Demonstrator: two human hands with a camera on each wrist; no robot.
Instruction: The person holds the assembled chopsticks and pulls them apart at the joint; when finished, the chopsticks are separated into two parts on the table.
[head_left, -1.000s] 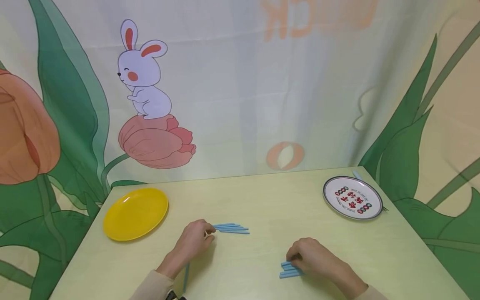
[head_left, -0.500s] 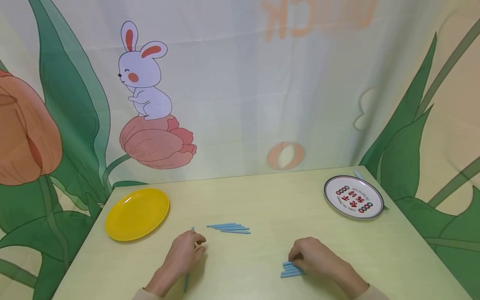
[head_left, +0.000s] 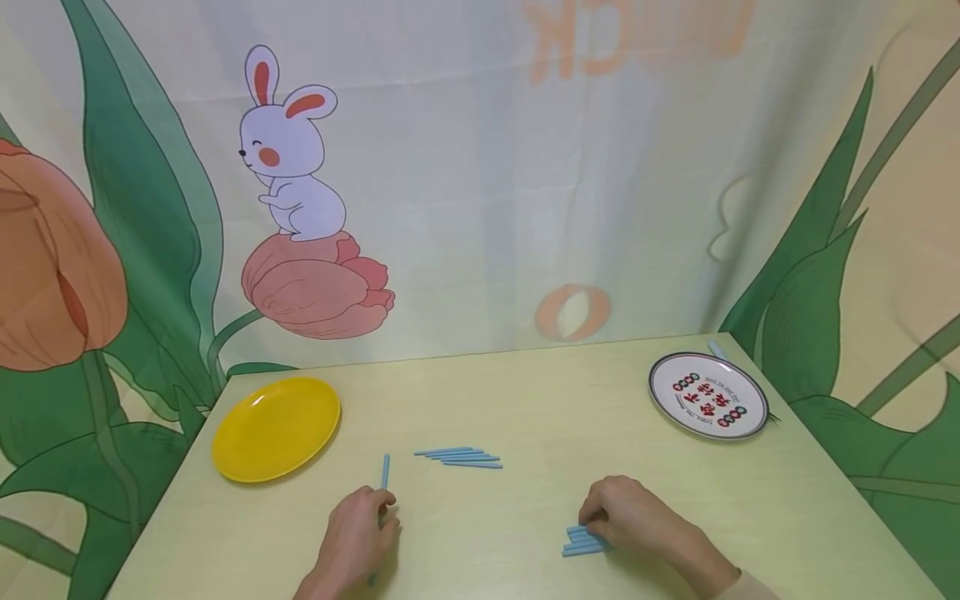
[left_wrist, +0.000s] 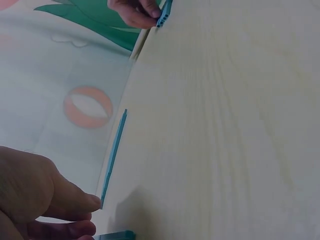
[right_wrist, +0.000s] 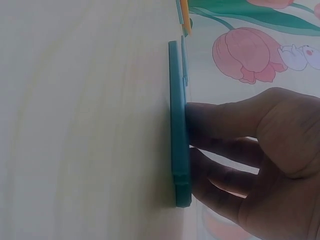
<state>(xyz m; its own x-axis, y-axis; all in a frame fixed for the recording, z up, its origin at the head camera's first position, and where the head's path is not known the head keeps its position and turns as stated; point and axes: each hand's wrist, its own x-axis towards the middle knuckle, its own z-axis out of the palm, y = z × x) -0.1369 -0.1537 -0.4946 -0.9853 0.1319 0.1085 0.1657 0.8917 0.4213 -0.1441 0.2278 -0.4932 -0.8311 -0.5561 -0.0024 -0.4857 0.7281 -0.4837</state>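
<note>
My left hand [head_left: 352, 533] hovers over a single thin blue stick [head_left: 386, 472], its fingers bent loosely with a gap at the thumb. In the left wrist view, part of that stick [left_wrist: 117, 235] shows below the fingertips. Beyond it lies a fanned group of blue sticks [head_left: 459, 457] at mid-table. My right hand [head_left: 633, 517] holds a side-by-side row of blue sticks [head_left: 583, 543] low at the table surface, thumb and fingers bent onto them. The right wrist view shows the row [right_wrist: 178, 130] edge-on, with the fingertips against its upper side.
A yellow plate [head_left: 277, 429] stands at the left of the pale wooden table [head_left: 510, 400]. On the right is a white patterned plate [head_left: 708, 396], with a light blue object [head_left: 717, 348] partly behind it. A printed curtain [head_left: 465, 183] hangs along the back edge.
The left hand has drawn back from the fanned sticks, toward the body and slightly left, over the single stick. My right hand has stayed on its row of sticks.
</note>
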